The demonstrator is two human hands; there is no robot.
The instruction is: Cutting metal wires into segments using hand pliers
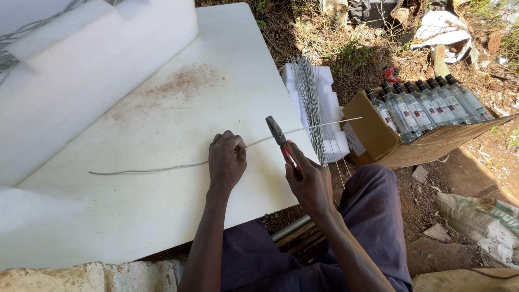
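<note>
Wire lying across the white board, running from near left toward far right, past the board's right edge. Left hand pinning it down, fingers clenched around the strand. Right hand gripping red-handled pliers, fingers wrapped about the handles, the tips meeting the wire just right of the left hand. Strand looking whole at this point, so judging the cut not yet made. Bundle of straight wires resting on white foam just right of the board. Farther right, cardboard box holding 9 or so clear bottles. Dirt, litter beyond.
</note>
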